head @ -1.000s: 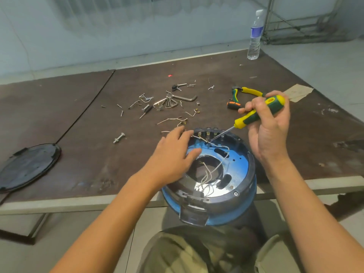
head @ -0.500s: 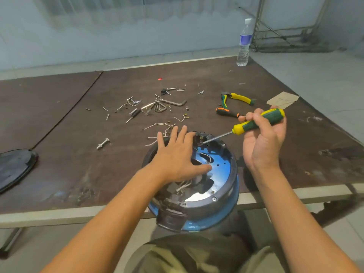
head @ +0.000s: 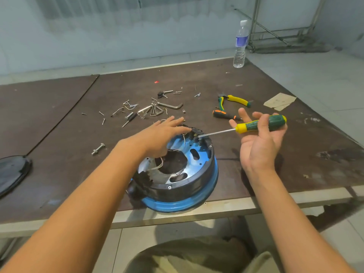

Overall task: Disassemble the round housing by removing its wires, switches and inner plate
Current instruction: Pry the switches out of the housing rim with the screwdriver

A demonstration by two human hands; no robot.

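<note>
The round housing (head: pixel 189 186), a black ring on a blue base, sits at the table's front edge. Inside lies its blue and silver inner plate (head: pixel 199 162) with thin white wires (head: pixel 157 165) near the centre hole. A dark switch block (head: pixel 194 133) sits on the far rim. My left hand (head: pixel 159 134) rests flat on the far left rim, fingers straight. My right hand (head: pixel 260 142) is palm up to the right, fingers spread, thumb clamping a yellow-green screwdriver (head: pixel 262 124). Its tip touches the switch block.
Loose screws and hex keys (head: pixel 157 110) lie behind the housing, with a bolt (head: pixel 97 149) to the left. Pliers (head: pixel 234 100) and a small black-orange screwdriver (head: pixel 224 114) lie at the right. A black lid (head: pixel 11 174) is at the left edge, a water bottle (head: pixel 240 44) at the far corner.
My right hand turned palm up and its fingers spread off the screwdriver handle. My left hand slid toward the housing's far rim. The housing now sits further onto the table.
</note>
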